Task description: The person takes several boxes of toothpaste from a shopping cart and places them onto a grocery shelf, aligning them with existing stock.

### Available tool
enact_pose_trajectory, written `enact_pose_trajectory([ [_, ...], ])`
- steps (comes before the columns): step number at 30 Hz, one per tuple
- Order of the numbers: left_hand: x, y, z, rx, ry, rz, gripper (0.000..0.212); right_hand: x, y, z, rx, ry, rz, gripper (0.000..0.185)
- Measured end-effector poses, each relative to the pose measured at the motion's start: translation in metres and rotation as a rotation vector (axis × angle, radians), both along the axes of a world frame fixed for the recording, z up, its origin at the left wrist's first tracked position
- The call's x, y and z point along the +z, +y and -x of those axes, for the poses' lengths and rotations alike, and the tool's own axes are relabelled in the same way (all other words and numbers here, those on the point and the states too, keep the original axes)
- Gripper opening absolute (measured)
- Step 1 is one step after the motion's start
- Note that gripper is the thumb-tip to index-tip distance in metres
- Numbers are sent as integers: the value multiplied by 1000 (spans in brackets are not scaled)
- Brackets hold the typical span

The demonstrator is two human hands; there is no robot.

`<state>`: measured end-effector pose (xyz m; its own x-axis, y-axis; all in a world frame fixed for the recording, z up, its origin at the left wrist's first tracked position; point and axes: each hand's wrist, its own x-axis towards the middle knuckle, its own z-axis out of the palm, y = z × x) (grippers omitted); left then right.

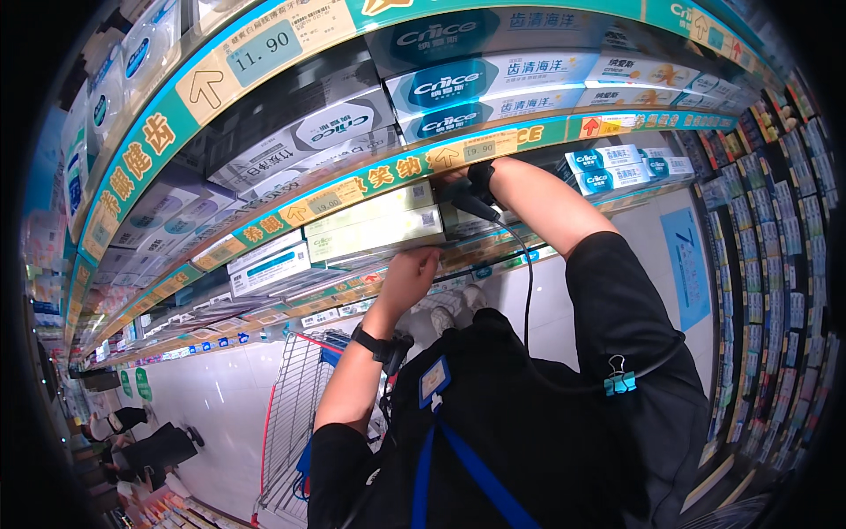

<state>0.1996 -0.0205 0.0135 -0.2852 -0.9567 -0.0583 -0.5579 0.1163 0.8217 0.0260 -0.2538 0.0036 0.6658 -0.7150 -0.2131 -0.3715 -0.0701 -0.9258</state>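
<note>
A stack of pale green toothpaste boxes (pixel 377 235) of the Cnice brand sits on the shelf before me. At the near corner of this stack is my left hand (pixel 418 270), its fingers curled; whether they grip a box cannot be made out. My right hand (pixel 456 176) reaches into the shelf just right of the same boxes, under the price strip (pixel 462 152). Most of its fingers are hidden by that strip, so its hold cannot be seen. A black device with a cable (pixel 477 203) is strapped at my right wrist.
White-and-blue toothpaste boxes (pixel 269 270) lie left of the green ones, with more boxes (pixel 608 168) to the right. Another stocked shelf (pixel 456 76) is above. A wire shopping cart (pixel 291 410) stands by my left side. Other people (pixel 158 449) are farther down the aisle.
</note>
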Motion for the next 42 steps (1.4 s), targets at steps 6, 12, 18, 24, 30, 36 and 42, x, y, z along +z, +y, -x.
enact_pose_trajectory([
  [6,-1,2,2,24,54,25,23,0,6,-9,36,-48,-13,46],
  [12,6,2,7,10,15,12,25,-1,11,-3,48,-110,-36,46],
  [18,9,6,9,-63,2,-12,27,23,27,42,-20,-60,97,45],
  [24,9,17,29,-124,84,83,21,70,88,107,-232,266,590,33],
  [30,18,15,87,-155,110,127,16,106,186,191,-394,185,802,20],
  [36,38,-2,161,-192,111,256,9,102,223,312,-884,65,673,18],
  [42,51,-22,223,13,-308,656,41,73,217,446,-1034,23,673,13],
])
